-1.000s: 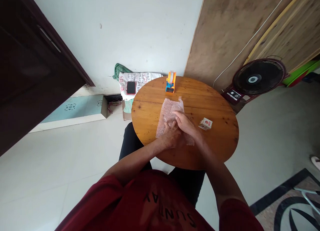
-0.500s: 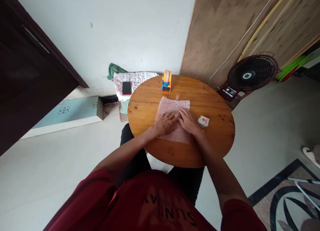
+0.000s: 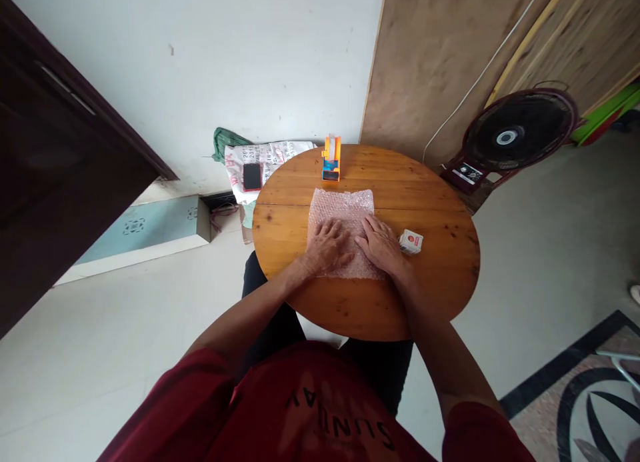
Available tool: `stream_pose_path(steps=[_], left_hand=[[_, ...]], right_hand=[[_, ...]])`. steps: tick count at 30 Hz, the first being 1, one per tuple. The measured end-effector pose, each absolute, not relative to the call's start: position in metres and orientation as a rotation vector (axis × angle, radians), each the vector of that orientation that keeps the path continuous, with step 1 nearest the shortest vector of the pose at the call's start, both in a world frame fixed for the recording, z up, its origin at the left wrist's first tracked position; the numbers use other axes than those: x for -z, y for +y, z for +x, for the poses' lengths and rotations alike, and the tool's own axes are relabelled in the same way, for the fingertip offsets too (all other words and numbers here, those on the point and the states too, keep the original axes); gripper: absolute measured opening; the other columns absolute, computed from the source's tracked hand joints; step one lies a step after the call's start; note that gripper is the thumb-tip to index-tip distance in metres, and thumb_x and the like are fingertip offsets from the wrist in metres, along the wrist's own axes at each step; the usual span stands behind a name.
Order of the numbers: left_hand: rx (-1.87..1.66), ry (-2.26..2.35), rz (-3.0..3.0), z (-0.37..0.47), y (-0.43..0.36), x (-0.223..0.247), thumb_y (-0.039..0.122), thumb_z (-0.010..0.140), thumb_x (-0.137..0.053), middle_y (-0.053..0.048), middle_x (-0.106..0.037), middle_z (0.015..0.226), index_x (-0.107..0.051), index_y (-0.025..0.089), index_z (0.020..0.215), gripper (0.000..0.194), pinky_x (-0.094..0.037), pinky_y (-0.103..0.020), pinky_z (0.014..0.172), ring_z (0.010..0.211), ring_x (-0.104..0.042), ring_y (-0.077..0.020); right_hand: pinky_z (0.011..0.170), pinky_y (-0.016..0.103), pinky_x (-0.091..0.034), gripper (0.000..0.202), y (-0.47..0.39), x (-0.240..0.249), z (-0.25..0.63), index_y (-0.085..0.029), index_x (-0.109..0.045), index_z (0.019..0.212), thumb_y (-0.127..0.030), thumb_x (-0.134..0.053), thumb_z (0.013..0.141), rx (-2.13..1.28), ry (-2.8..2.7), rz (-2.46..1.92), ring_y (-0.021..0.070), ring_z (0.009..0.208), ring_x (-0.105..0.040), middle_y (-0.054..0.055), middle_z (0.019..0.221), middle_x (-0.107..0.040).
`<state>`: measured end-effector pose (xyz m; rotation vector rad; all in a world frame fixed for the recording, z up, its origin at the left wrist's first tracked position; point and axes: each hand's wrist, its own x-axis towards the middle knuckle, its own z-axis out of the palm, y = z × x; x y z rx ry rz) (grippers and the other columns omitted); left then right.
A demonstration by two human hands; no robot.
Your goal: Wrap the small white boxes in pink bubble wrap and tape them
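Observation:
A sheet of pinkish bubble wrap (image 3: 345,205) lies flat on the round wooden table (image 3: 345,309). My left hand (image 3: 327,247) rests on its left half, fingers spread and pointing away from me. On the right half lies my right hand (image 3: 382,244), palm down with the fingers stretched out. Neither hand grips anything. Just right of my right hand sits a small white box (image 3: 411,241) with a red mark. An orange and blue tape dispenser (image 3: 331,159) stands near the table's far edge, beyond the wrap.
A dark phone (image 3: 252,176) lies on a printed white sack (image 3: 235,162) left of the table. A round black fan (image 3: 520,130) stands at the right rear. The wall (image 3: 250,62) rises close behind the table, and a dark door (image 3: 60,135) is at left.
My hands have moved apart across the bubble wrap, and my left fingers have spread wider. The wrap has turned slightly and lies straighter. The camera view has shifted a little.

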<state>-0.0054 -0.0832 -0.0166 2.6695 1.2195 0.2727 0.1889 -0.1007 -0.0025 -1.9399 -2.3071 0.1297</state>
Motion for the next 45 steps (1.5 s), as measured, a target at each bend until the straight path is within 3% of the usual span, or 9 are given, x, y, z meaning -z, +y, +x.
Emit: stream_pose_path(steps=[10,16,21,25,28,32,36,41,45], left_hand=[[-0.312,1.217,2.635,-0.010,-0.086,0.024,0.071,0.089,-0.049,-0.015,-0.030,0.164,-0.046,0.023,0.151,0.079,-0.012,-0.057,0.125,0.154,-0.020,-0.0384],[-0.307,1.220,2.627,-0.009,-0.085,0.025,0.072,0.088,-0.050,-0.015,-0.029,0.165,-0.046,0.023,0.151,0.080,-0.011,-0.058,0.125,0.154,-0.019,-0.0393],[-0.315,1.203,2.639,-0.010,-0.085,0.025,0.072,0.089,-0.049,-0.015,-0.027,0.166,-0.044,0.027,0.152,0.077,-0.011,-0.059,0.124,0.154,-0.018,-0.0407],[-0.302,1.173,2.658,-0.012,-0.085,0.024,0.070,0.091,-0.048,-0.013,-0.023,0.167,-0.042,0.035,0.152,0.071,-0.011,-0.062,0.123,0.155,-0.015,-0.0412],[-0.287,1.167,2.652,-0.012,-0.086,0.023,0.070,0.091,-0.048,-0.013,-0.023,0.167,-0.043,0.034,0.152,0.070,-0.010,-0.062,0.122,0.155,-0.014,-0.0419],[-0.289,1.151,2.654,-0.012,-0.087,0.019,0.061,0.092,-0.053,-0.015,-0.022,0.167,-0.045,0.032,0.151,0.067,-0.011,-0.063,0.122,0.154,-0.015,-0.0442],[-0.257,1.138,2.687,-0.013,-0.087,0.021,0.049,0.090,-0.059,-0.016,-0.024,0.166,-0.047,0.031,0.150,0.063,-0.012,-0.064,0.121,0.154,-0.015,-0.0449],[-0.271,1.158,2.691,-0.013,-0.086,0.023,0.053,0.085,-0.065,-0.016,-0.025,0.166,-0.051,0.029,0.146,0.068,-0.012,-0.066,0.121,0.154,-0.016,-0.0458],[-0.295,1.138,2.667,-0.013,-0.087,0.021,0.063,0.082,-0.065,-0.017,-0.024,0.166,-0.054,0.027,0.144,0.073,-0.011,-0.066,0.121,0.153,-0.015,-0.0470]], right_hand=[[0.120,0.047,-0.028,0.059,-0.104,0.005,0.185,0.000,-0.045,0.147,-0.034,-0.038,0.099,-0.078,-2.255,-1.957,0.0341,0.147,-0.036,0.024,0.157,-0.041],[0.118,0.051,-0.028,0.051,-0.110,-0.001,0.180,-0.007,-0.048,0.145,-0.026,-0.037,0.099,-0.028,-2.286,-1.937,0.0339,0.145,-0.038,0.020,0.156,-0.045],[0.118,0.048,-0.031,0.053,-0.107,-0.004,0.182,-0.002,-0.047,0.145,-0.029,-0.039,0.099,-0.102,-2.293,-1.990,0.0339,0.146,-0.037,0.022,0.158,-0.041],[0.114,0.047,-0.036,0.047,-0.112,-0.018,0.185,-0.002,-0.056,0.134,-0.028,-0.042,0.097,-0.095,-2.371,-1.965,0.0353,0.140,-0.044,0.024,0.150,-0.050],[0.109,0.049,-0.041,0.037,-0.124,-0.036,0.198,-0.011,-0.064,0.123,-0.028,-0.045,0.096,-0.092,-2.416,-1.921,0.0351,0.133,-0.050,0.020,0.142,-0.058],[0.111,0.051,-0.038,0.045,-0.141,-0.052,0.231,-0.013,-0.057,0.135,-0.034,-0.046,0.096,0.007,-2.286,-1.936,0.0358,0.138,-0.045,0.019,0.149,-0.051],[0.108,0.053,-0.039,0.056,-0.149,-0.049,0.256,-0.014,-0.050,0.142,-0.039,-0.052,0.092,-0.025,-2.123,-2.093,0.0380,0.134,-0.048,0.019,0.146,-0.054],[0.096,0.047,-0.044,0.052,-0.146,-0.039,0.263,-0.014,-0.055,0.134,-0.036,-0.054,0.088,-0.179,-1.991,-2.253,0.0373,0.122,-0.057,0.020,0.134,-0.062],[0.074,0.039,-0.047,0.033,-0.147,-0.055,0.264,-0.021,-0.067,0.104,-0.045,-0.063,0.081,-0.305,-1.766,-2.190,0.0295,0.088,-0.065,0.010,0.096,-0.072]])
